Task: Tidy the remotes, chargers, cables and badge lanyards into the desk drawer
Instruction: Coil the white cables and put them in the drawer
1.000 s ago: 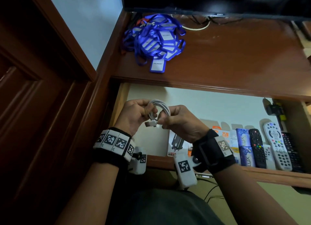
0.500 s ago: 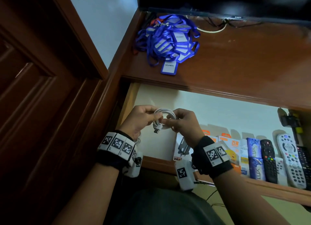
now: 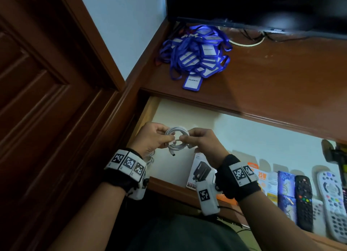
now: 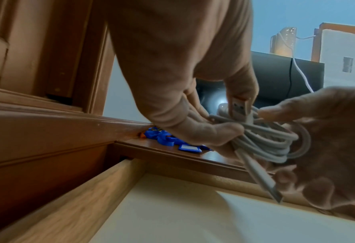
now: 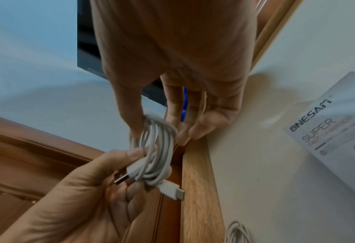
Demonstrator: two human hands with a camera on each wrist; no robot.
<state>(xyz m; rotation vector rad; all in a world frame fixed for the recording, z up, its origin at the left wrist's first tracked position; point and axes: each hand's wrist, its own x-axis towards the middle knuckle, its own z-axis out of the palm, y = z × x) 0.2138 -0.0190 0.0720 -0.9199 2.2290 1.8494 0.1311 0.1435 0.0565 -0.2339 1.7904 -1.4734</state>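
Note:
A coiled white USB cable (image 3: 176, 140) hangs above the left end of the open drawer (image 3: 187, 164). My left hand (image 3: 152, 139) pinches its left side and my right hand (image 3: 201, 141) pinches its right side. In the left wrist view the white cable (image 4: 263, 139) shows one plug pointing up and one pointing down. In the right wrist view the same cable (image 5: 153, 157) is pinched between both hands. A heap of blue badge lanyards (image 3: 197, 53) lies on the desk top. Several remotes (image 3: 317, 203) and charger boxes (image 3: 201, 172) lie in the drawer.
A dark screen (image 3: 262, 6) stands at the back of the desk, with cables (image 3: 249, 40) under it. A wooden door (image 3: 41, 119) fills the left. A second white cable coil (image 5: 237, 233) lies in the drawer's near left corner.
The view has shifted so that everything sits further right in the picture. The coil has turned flatter between my hands, with one plug now hanging down below it.

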